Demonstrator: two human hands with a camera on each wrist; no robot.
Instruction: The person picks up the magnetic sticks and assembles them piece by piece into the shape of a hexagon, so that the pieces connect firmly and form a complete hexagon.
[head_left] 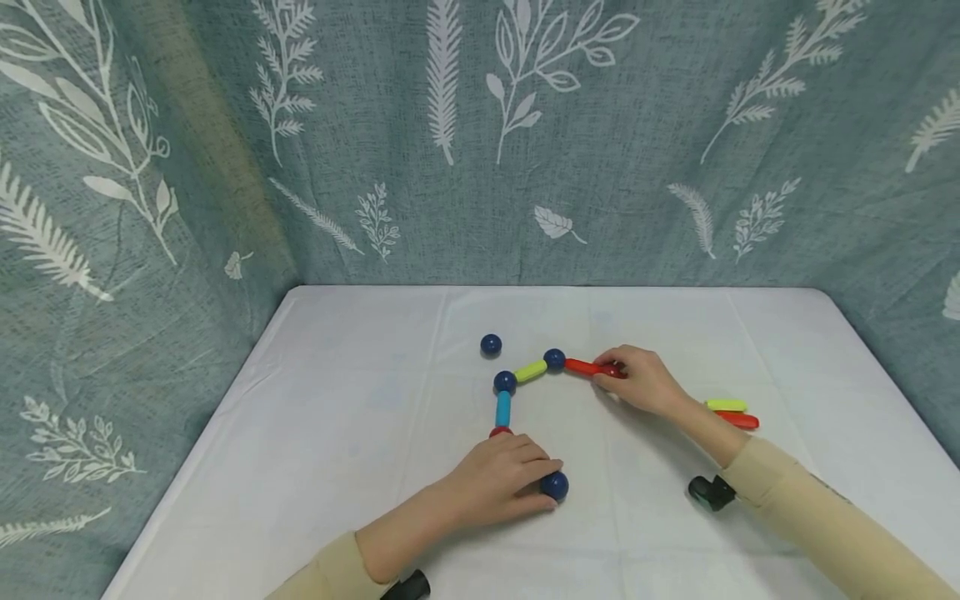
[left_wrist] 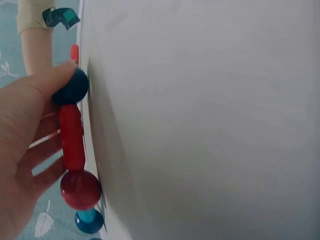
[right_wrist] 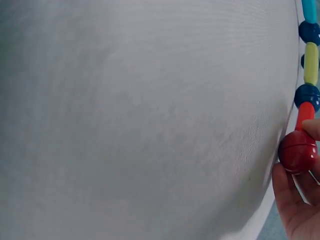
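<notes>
A chain of coloured rods and balls lies bent on the white table. My left hand grips the dark blue ball at its near end, between thumb and fingers. From that ball a red rod runs along the palm to a red ball, mostly hidden by the hand in the head view. Beyond come a light blue rod, a blue ball, a yellow-green rod, another blue ball and a second red rod. My right hand pinches the red ball at the far end.
A loose dark blue ball sits behind the chain. To the right, near the right forearm, lie a spare yellow-green rod and a spare red rod. A patterned grey-green curtain hangs behind the table.
</notes>
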